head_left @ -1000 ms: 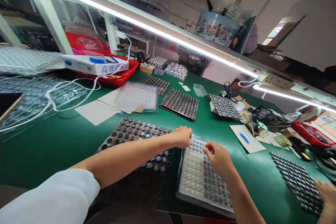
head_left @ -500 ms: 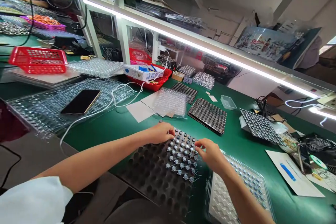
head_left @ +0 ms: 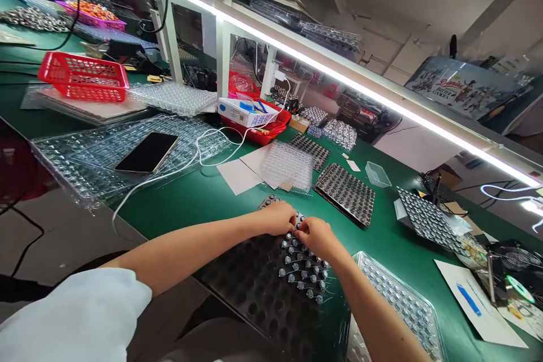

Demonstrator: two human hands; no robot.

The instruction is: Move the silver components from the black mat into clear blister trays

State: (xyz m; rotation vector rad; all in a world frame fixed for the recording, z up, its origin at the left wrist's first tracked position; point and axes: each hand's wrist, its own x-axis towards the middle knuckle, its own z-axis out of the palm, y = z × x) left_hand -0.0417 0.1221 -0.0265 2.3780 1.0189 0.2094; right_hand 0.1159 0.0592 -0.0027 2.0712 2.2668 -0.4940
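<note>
The left hand (head_left: 279,219) and the right hand (head_left: 316,235) meet near one o'clock of the dark tray (head_left: 263,285), over its far edge. Their fingertips sit narrow and just beside one another among small round parts; whether either pinches one, I cannot tell at this size. More round parts (head_left: 301,272), silvery and trailing thin wires, stand in rows toward two o'clock of the tray, below the right hand, while the wells from five to nine o'clock lie bare. At about three o'clock, partly behind the right forearm, a clear tray (head_left: 355,345) holds further round pieces. A phone (head_left: 147,152) lies toward ten o'clock; another dark tray (head_left: 345,192) rests toward two o'clock.
</note>
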